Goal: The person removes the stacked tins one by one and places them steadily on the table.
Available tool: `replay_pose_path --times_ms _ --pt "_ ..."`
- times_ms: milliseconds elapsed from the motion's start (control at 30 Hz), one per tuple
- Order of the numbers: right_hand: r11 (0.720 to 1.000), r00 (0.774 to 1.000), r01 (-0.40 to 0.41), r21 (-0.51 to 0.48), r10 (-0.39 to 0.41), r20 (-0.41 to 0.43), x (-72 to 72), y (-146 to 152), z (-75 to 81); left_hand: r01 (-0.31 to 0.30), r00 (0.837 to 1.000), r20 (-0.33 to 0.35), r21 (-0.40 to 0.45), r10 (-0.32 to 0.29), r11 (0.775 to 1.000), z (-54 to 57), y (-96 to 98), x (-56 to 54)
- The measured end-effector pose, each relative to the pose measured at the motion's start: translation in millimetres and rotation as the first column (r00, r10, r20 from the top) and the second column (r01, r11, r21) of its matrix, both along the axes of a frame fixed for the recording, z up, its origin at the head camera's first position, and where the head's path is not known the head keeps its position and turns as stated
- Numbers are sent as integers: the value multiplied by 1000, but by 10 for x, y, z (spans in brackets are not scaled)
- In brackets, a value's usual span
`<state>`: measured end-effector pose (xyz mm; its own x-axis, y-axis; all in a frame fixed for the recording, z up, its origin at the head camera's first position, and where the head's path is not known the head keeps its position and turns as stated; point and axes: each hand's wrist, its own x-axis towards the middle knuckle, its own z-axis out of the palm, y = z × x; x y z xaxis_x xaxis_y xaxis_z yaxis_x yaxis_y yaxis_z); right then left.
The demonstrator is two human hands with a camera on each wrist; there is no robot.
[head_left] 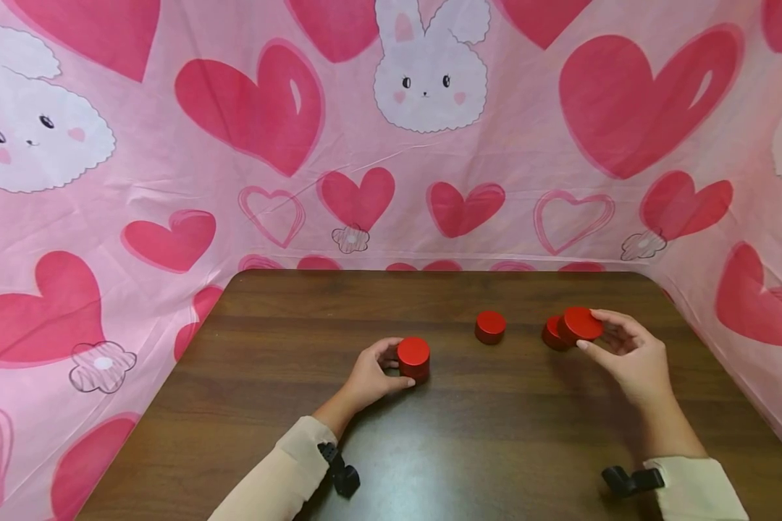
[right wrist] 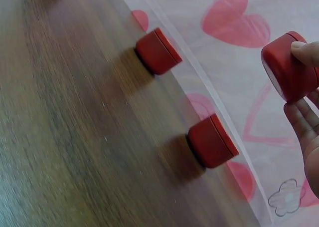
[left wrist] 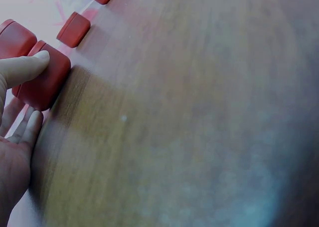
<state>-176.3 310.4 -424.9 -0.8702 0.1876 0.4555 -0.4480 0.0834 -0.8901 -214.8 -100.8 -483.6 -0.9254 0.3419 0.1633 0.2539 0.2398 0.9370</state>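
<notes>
A red box [head_left: 581, 324] is held up off the bench [head_left: 469, 449] by the right grip [head_left: 635, 358] — spread just as wide as the box, with the sides pinched so the bottom is left free. By the left grip [head_left: 370, 375], a lower box [left wrist: 52, 80] is pinched too, likely to keep it still under a top box [left wrist: 16, 40]. Farther out, a middle box [head_left: 491, 328] and a back box [head_left: 552, 334] are set flat on the bench.

Tabletop [head_left: 423, 441] glare, wrist views seemingly soft
</notes>
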Motion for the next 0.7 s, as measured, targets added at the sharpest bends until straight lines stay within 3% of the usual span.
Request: replay_pose_path --times_ms 300,533,700 --pt "994 999 40 -100 -37 29 3 148 -57 4 1000 -16 13 -4 1000 -22 -15 -1" --pt "988 992 100 -117 -91 84 18 229 -91 18 1000 -5 11 -18 1000 327 11 181" --pt "984 984 131 -120 -115 134 22 302 -133 16 1000 -6 14 -16 1000 327 16 185"
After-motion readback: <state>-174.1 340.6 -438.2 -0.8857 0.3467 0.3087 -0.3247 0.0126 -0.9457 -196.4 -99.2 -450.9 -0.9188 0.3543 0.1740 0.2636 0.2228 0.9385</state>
